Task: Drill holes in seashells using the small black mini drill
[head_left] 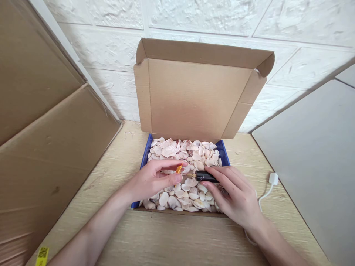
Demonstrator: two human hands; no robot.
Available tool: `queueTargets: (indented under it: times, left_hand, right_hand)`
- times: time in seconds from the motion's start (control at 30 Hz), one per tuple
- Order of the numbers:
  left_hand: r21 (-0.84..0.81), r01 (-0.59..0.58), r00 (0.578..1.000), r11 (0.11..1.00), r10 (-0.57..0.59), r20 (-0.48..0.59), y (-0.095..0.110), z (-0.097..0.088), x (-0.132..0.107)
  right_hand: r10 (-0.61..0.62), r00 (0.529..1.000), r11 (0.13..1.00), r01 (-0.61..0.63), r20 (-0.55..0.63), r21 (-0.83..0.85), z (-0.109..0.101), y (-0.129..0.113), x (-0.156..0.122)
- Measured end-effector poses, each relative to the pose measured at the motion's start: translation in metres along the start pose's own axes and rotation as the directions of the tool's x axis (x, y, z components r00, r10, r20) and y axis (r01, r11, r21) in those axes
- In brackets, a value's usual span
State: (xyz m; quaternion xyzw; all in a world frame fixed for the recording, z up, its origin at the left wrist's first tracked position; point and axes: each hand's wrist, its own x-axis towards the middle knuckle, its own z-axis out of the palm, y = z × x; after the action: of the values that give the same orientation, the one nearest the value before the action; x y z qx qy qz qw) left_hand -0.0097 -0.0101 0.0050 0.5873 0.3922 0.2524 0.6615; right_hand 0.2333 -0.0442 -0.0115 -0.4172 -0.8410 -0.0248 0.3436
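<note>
My left hand (158, 177) pinches a small orange shell (179, 168) between thumb and fingers, over the left part of a shallow box. In my right hand (235, 192) is a black mini drill (206, 176), lying level with its brass-coloured chuck (191, 176) pointing left at the orange shell. The thin bit reaches close to the shell; whether it touches I cannot tell. Below both hands, the box is filled with many pale seashells (198, 204), white, cream and pinkish, some ribbed. Parts of the shells are hidden behind my hands.
The box's blue side wall (224, 152) shows at the right, and its cardboard lid (191, 98) stands raised at the back. A white cable (263, 195) with a plug runs right of my right hand. Cardboard panels (55, 162) stand left, a white brick wall (194, 18) behind.
</note>
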Motion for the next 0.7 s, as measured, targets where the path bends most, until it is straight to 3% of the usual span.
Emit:
queueTargets:
  times: [0.7]
  left_hand:
    - [0.07, -0.007, 1.0, 0.998, 0.006, 0.015, 0.0036, 0.0007, 0.0]
  right_hand:
    - [-0.025, 0.999, 1.0, 0.025, -0.026, -0.005, -0.001, -0.0011, 0.0005]
